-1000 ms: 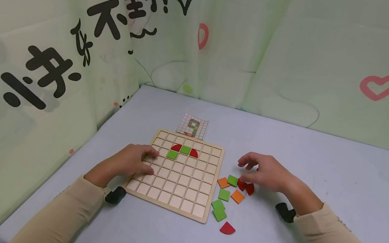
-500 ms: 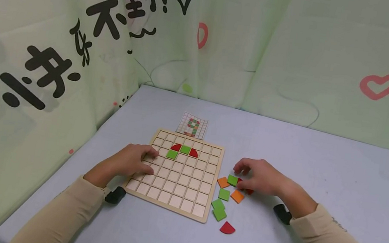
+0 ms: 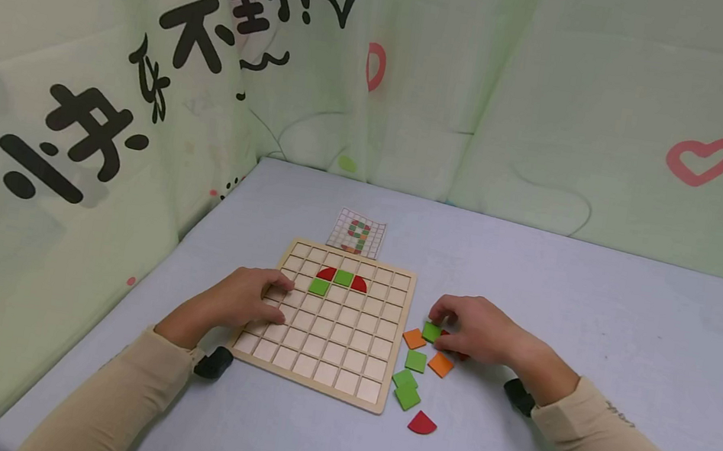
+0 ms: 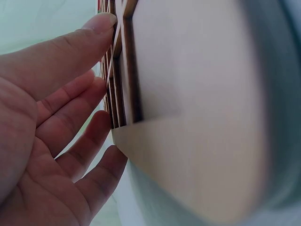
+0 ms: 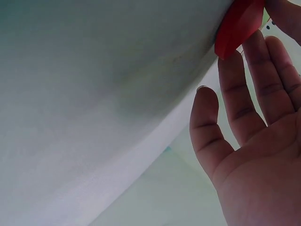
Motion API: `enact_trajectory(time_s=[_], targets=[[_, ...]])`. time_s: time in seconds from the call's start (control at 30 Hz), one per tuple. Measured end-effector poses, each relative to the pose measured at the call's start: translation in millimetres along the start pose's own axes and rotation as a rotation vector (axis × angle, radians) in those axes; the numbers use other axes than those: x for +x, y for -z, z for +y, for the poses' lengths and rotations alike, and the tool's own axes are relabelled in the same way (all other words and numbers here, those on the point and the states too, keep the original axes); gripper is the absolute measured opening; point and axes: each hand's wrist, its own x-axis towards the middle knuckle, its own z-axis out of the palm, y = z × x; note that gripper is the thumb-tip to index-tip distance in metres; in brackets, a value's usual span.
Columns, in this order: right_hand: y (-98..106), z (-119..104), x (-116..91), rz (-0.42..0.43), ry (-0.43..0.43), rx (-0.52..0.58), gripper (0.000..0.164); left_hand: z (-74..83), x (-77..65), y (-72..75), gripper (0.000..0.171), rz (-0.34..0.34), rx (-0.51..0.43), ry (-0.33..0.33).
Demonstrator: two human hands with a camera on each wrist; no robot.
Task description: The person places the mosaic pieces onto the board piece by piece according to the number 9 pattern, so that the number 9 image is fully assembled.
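Note:
A wooden grid board lies on the table, with two red quarter-round tiles and two green square tiles in its upper cells. My left hand rests at the board's left side; in the left wrist view the thumb and fingertips touch the board, fingers loosely bent. Right of the board, my right hand pinches a green square tile between thumb and index finger. Under that hand are red pieces, mostly hidden; one red piece shows by the fingers in the right wrist view.
Loose orange tiles, more green square tiles and a red quarter-round tile lie right of the board. A small printed pattern card lies beyond its far edge. A printed curtain hangs behind the table.
My right hand has come down and left from above the loose tiles, and its thumb and index finger have closed on the green tile. The left hand stays at the board.

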Motion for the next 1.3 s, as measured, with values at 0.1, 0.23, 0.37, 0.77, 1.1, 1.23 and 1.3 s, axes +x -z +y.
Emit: enact_trajectory(time_s=[0.1, 0.23, 0.37, 0.77, 1.1, 1.23, 1.3], targets=[[0, 0, 0, 0.012, 0.012, -0.038, 0.022, -0.8, -0.2, 0.1, 0.049, -0.001, 0.002, -0.007], [-1, 0, 0, 0.019, 0.017, -0.065, 0.023, -0.8, -1.0, 0.6, 0.049, -0.005, -0.002, -0.015], [-2, 0, 0, 0.025, 0.017, -0.073, 0.023, -0.7, -1.9, 1.3, 0.049, -0.007, -0.005, -0.018], [-1, -4, 0, 0.025, 0.021, -0.03, 0.023, -0.8, -1.5, 3.4, 0.049, 0.003, 0.01, -0.024], [2, -17, 0, 0.025, 0.01, 0.077, 0.024, 0.8, -2.7, 3.8, 0.049, 0.0, 0.011, -0.023], [3, -24, 4, 0.048, 0.028, 0.046, 0.023, 1.6, -1.9, 2.8, 0.049, -0.002, 0.014, -0.022], [2, -27, 8, 0.06, 0.03, 0.03, 0.023, 2.0, -1.8, 2.4, 0.049, -0.002, 0.014, -0.019]])
